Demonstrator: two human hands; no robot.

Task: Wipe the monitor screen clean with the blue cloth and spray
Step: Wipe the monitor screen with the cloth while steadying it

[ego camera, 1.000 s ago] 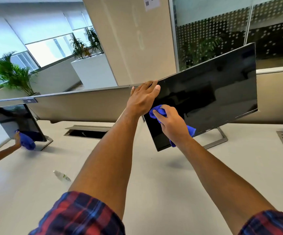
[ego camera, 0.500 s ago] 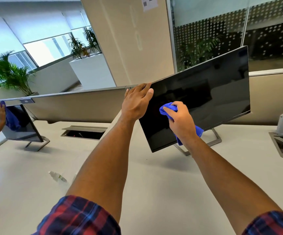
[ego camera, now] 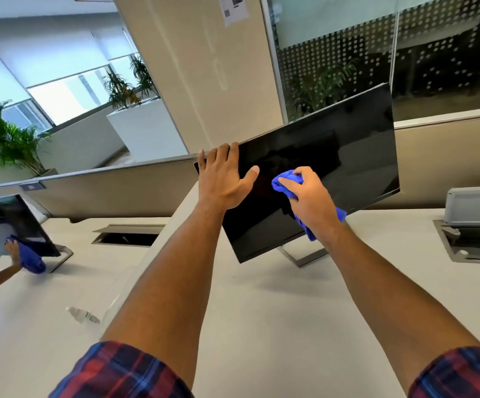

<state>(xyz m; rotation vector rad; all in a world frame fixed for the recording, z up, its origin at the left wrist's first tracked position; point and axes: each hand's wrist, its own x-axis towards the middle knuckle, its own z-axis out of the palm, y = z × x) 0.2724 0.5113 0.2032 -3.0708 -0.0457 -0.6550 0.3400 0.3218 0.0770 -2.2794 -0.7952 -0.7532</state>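
Observation:
A dark monitor (ego camera: 333, 165) stands on a silver stand on the white desk (ego camera: 276, 326), its screen off. My left hand (ego camera: 223, 179) holds the monitor's top left corner, fingers hooked over the upper edge and thumb lying on the screen. My right hand (ego camera: 310, 201) grips a bunched blue cloth (ego camera: 286, 182) and presses it against the left half of the screen. A small clear spray bottle (ego camera: 82, 314) lies on the desk at the left, away from both hands.
At the far left another person's hand holds a blue cloth at a second monitor (ego camera: 17, 225). A cable hatch (ego camera: 126, 235) opens in the desk at mid-left and a grey box (ego camera: 475, 205) sits over another hatch at right. A beige divider (ego camera: 103, 188) runs behind.
My right hand has slid the cloth to the right and slightly up across the screen. My left hand's thumb has spread out onto the screen. The other person's cloth moved down.

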